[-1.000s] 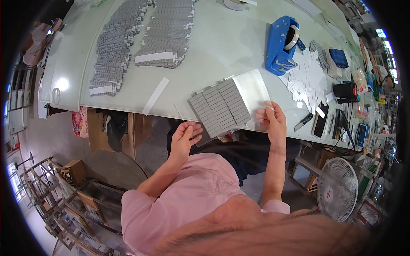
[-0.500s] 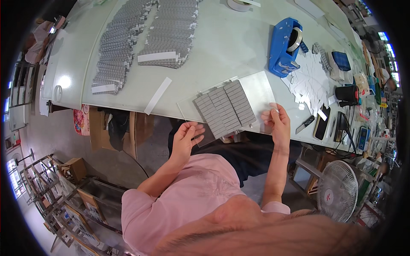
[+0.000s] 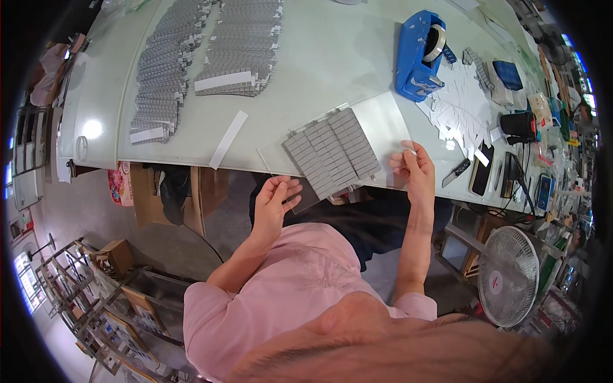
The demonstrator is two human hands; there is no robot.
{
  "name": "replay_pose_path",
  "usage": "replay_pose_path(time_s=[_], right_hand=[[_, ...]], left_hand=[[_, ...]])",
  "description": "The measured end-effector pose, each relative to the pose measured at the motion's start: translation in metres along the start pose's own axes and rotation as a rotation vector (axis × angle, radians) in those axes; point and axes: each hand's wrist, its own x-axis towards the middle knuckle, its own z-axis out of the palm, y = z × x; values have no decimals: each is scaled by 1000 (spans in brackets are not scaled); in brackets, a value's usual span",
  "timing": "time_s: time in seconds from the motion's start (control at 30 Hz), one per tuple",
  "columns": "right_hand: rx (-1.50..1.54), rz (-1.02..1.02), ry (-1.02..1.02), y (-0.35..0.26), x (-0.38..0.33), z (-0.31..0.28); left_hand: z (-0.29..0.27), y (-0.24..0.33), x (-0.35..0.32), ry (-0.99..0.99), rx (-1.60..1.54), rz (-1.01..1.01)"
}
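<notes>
Plainly, tiles point(image 3: 332, 154) lie on a sheet point(image 3: 380, 118) between left hand point(image 3: 273, 199) and right hand point(image 3: 418, 171). Whether fingers grasp it, I cannot tell.

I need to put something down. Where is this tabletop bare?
The widest bare patch lies between the blue tape dispenser and the right grey row, beyond the clear board. A smaller one appears left of the left grey row. The right end is crowded with white paper pieces, a knife and a black container.

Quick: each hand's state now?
Left hand: loosely curled at the clear plate; grip cannot be told.
Right hand: curled at its right side; grip also unclear.
</notes>
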Motion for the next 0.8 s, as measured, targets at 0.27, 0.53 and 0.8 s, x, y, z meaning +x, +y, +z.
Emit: replay_pose_path(time_s=[0.27,0.53,0.8], right_hand=[[-14,20,10,-1,1,-4],[16,6,8,1,7,-11],[23,2,5,0,5,-11]], left_hand=[[-1,0,0,6,6,-4],[1,3,-1,4,-3,-8],[2,1,0,7,-2,8]])
